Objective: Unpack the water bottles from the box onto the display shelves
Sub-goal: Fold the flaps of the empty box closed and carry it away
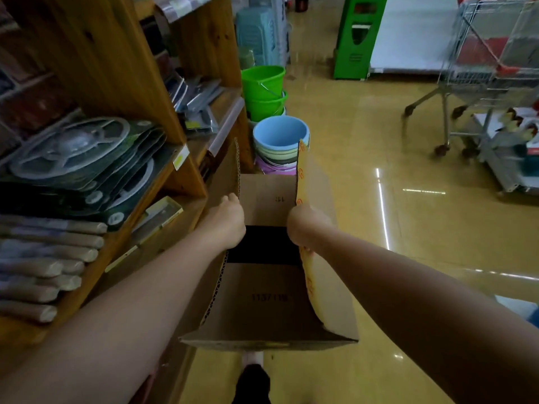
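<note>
Both hands are on the box (pixel 268 290) now, one at each side flap, the carton on the floor beside the shelf (pixel 172 182). The left hand (pixel 229 221) sits on the left flap's corrugated edge, knuckles up; its fingers look curled over that edge, though the tips are hidden, so I can't tell how tightly they are clamped. The right hand (pixel 306 225) is wrapped round the yellow-lined right flap (pixel 303 176), fingers clamped on it. Between the two hands the opening shows only dark, no bottles visible yet, so they're presumably down in that gap. My read: this is the flap-spreading step. To do it well, fold both flaps fully outward and down so they stay clear, keep the pull even so the box doesn't slide toward the buckets (pixel 280 141) just beyond the fingers, then reach straight down into the dark slot
</note>
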